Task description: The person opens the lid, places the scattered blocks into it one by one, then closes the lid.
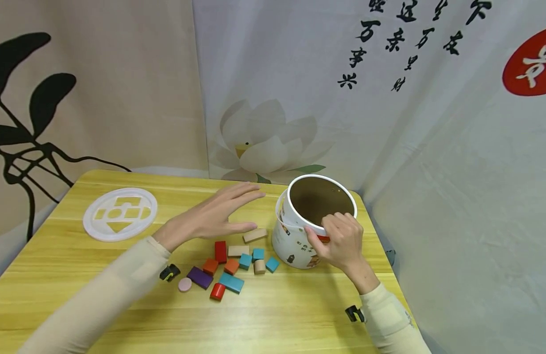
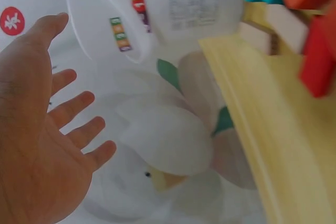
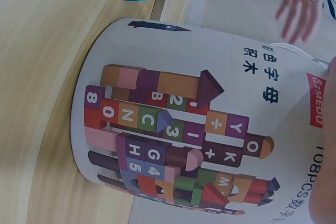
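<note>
My right hand (image 1: pixel 344 241) grips the near rim of a white bucket (image 1: pixel 295 246), fingers over the edge and thumb outside. The bucket stands on the table's right side, tilted a little; its visible inside is brown and shadowed. Printed block pictures cover its wall (image 3: pixel 173 129) in the right wrist view. My left hand (image 1: pixel 220 211) hovers left of the bucket with fingers spread and nothing held. In the left wrist view that hand (image 2: pixel 47 135) is apart from the bucket (image 2: pixel 184 3). Below it lie loose blocks, among them a red block (image 1: pixel 221 251), a purple block (image 1: pixel 199 278) and a blue block (image 1: pixel 231 282).
A white round board with shaped cutouts (image 1: pixel 89 219) lies at the back left of the wooden table (image 1: pixel 166 324). A pink disc (image 1: pixel 184 284) sits at the left of the blocks. Printed cloth (image 1: pixel 273 59) hangs behind the table and along its right side.
</note>
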The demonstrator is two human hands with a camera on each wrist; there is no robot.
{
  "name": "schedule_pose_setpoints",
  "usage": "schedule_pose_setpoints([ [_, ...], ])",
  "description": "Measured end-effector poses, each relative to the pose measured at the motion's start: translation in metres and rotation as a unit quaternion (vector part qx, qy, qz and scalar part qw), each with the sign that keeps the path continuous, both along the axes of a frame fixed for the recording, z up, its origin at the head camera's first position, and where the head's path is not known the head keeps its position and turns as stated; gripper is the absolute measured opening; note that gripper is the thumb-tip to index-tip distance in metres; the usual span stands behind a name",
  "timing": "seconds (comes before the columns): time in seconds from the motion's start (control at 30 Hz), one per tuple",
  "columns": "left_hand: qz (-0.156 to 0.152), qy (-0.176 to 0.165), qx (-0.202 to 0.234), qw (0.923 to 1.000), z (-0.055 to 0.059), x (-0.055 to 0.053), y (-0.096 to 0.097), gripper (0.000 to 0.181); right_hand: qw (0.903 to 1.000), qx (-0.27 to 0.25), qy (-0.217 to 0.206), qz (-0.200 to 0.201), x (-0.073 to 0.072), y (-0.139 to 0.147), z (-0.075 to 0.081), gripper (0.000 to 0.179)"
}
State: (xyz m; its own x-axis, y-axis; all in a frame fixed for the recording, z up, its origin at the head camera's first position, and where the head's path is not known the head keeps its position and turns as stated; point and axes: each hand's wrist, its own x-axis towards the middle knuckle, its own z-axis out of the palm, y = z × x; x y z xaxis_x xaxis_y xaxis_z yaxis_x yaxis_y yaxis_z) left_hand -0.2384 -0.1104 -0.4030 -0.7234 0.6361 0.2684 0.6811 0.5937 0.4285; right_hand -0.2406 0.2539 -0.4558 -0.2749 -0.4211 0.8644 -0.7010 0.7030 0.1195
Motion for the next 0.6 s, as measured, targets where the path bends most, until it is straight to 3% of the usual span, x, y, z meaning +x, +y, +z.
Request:
schedule_pose_setpoints([
  [0.3,0.029,-0.03,-0.011,0.9991,-0.044,0.032,-0.04,0.076,1.0,0.004,0.0,-0.002,0.0,0.001,0.0,0.059],
  [0.6,0.043,-0.041,-0.039,0.9975,-0.082,0.057,-0.061,0.081,1.0,0.003,-0.003,-0.001,0.0,0.001,0.001,0.058],
])
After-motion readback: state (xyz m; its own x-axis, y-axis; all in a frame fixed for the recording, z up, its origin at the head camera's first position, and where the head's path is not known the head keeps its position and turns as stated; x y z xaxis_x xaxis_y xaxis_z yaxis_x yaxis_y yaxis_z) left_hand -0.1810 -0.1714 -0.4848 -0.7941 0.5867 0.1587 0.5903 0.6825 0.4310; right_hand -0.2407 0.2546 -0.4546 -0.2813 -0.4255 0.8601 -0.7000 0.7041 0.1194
